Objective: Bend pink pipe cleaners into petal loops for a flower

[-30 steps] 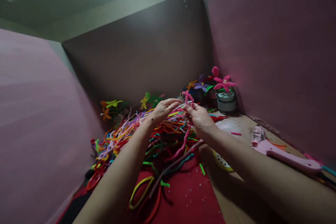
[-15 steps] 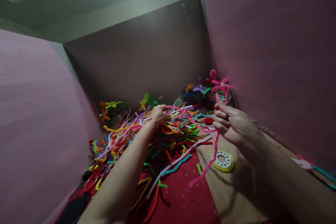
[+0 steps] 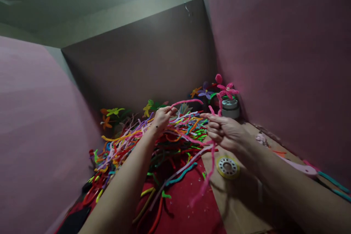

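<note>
My left hand (image 3: pixel 164 116) pinches a pink pipe cleaner (image 3: pixel 188 101), whose free end arcs to the right toward my other hand. In the fist of my right hand (image 3: pixel 222 130) are pink pipe cleaners (image 3: pixel 212 161); some ends poke out above the fingers and one long strand hangs down below. Between the hands a pink length sags over a large heap of many-coloured pipe cleaners (image 3: pixel 131 142). Just beyond my right hand is a pink pipe-cleaner flower (image 3: pixel 228 90) by a pale lidded jar (image 3: pixel 230 108).
A yellow-rimmed tape roll (image 3: pixel 228 167) lies on a tan board (image 3: pixel 233 201) beside red cloth (image 3: pixel 189 212). Scissors with a pink part (image 3: pixel 301 168) rest at the right. More pipe-cleaner flowers (image 3: pixel 205 91) stand along the back wall. A dark flat object (image 3: pixel 74 219) lies at lower left.
The pink strand at my left hand now has a free end lifted in an arc. My right hand has moved left, nearer the left one, and the view has shifted slightly.
</note>
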Available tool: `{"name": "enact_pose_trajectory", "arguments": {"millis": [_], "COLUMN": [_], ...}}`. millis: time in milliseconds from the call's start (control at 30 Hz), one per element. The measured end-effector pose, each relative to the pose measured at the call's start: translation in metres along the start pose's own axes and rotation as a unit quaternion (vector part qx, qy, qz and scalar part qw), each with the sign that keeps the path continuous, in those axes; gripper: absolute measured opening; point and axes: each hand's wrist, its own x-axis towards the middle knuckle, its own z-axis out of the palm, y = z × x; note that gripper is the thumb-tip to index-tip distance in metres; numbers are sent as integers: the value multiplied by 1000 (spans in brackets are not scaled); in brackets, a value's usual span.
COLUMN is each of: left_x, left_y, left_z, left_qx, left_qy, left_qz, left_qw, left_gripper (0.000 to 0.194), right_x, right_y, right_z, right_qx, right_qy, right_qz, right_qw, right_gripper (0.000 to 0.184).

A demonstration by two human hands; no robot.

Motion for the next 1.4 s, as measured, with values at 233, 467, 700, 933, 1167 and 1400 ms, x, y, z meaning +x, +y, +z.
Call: {"name": "enact_pose_trajectory", "arguments": {"millis": [233,467,700,933,1167,1400], "left_x": [-24,-24,-21,-20,-34,-31], "left_y": [29,-7,9,16,21,7], "left_z": [11,4,13,30,25,31], "left_qx": [108,167,192,222,225,198], "left_qy": [-40,-13,-28,-28,-53,-36], "left_qz": [86,36,109,152,171,77], "left_qw": [990,985,975,963,958,977], "left_gripper": [25,23,16,22,26,24], "right_x": [52,-3,-17,34,66,54], "right_y": [23,-33,-24,25,61,26], "right_z": [31,4,-13,-6,15,20], "right_qx": [0,18,-19,-63,-88,-74], "right_qy": [39,-17,54,78,68,124], "right_qz": [-107,-203,-75,-39,-92,-250], "right_qw": [993,979,996,994,990,957], "right_gripper": [25,29,18,17,15,14]}}
